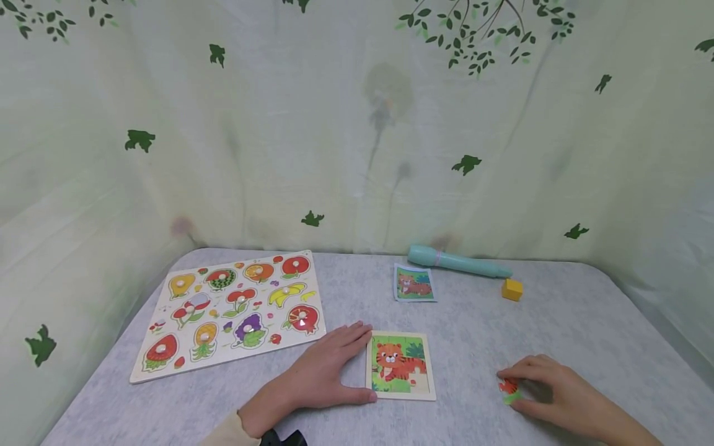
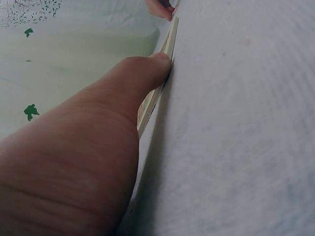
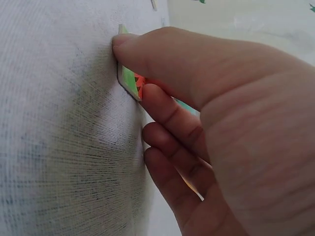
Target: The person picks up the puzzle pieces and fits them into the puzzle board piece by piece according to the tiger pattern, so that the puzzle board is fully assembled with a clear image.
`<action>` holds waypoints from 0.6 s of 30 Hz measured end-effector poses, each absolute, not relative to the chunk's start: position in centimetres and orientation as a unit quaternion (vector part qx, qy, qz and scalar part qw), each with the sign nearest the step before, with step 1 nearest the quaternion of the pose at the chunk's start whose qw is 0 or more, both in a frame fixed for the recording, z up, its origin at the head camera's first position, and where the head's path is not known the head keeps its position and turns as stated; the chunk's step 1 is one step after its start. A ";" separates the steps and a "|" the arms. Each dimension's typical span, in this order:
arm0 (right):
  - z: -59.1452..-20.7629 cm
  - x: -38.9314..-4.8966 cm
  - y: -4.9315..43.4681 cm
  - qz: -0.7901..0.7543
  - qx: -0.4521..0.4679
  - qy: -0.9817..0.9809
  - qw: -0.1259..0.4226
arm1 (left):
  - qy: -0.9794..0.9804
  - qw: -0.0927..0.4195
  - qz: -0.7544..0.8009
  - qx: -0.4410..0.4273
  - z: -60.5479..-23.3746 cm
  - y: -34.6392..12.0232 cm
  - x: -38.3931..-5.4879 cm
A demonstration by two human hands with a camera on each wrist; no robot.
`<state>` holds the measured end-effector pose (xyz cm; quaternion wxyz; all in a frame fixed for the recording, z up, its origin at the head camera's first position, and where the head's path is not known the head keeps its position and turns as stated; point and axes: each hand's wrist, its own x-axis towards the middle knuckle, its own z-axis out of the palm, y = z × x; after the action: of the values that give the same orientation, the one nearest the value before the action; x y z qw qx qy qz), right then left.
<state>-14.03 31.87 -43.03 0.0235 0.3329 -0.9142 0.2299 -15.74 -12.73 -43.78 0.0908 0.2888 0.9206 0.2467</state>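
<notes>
A small wooden tiger puzzle [image 1: 399, 365] lies in its frame on the table, with a pale bare gap at its lower right. My left hand [image 1: 329, 368] lies along the frame's left side, fingers nearly straight at the upper corner and thumb at the lower one. In the left wrist view, the thumb [image 2: 152, 69] touches the frame's edge [image 2: 170, 42]. Right of the frame, my right hand [image 1: 563, 396] pinches a green and orange puzzle piece [image 1: 509, 390] between thumb and fingers. The right wrist view shows this piece [image 3: 129, 78] tilted, close over the cloth, partly covered by the thumb.
A large fruit peg puzzle board [image 1: 217, 334] lies at the left. Behind the tiger puzzle are a tiger picture card [image 1: 414, 285], a teal baton-shaped thing [image 1: 463, 263] and a yellow block [image 1: 512, 290]. A leaf-printed curtain [image 1: 334, 136] stands around the table's back and sides.
</notes>
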 end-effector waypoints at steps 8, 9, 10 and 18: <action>-43.0 -14.0 31.6 0.238 0.346 -0.907 0.042 | 0.919 0.089 0.249 0.291 -43.8 -12.8 -15.8; -43.0 -14.0 31.6 0.239 0.348 -0.906 0.047 | 0.919 0.089 0.248 0.292 -43.8 -12.8 -15.8; -43.0 -13.9 31.6 0.239 0.348 -0.905 0.051 | 0.919 0.089 0.249 0.292 -43.8 -12.8 -15.8; -42.9 -13.9 31.3 0.241 0.340 -0.907 0.061 | 0.919 0.091 0.253 0.289 -43.7 -12.8 -15.7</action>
<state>-13.89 31.32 -42.88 0.0611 0.3405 -0.9069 0.2405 -15.73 -12.77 -43.73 0.0907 0.2893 0.9186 0.2534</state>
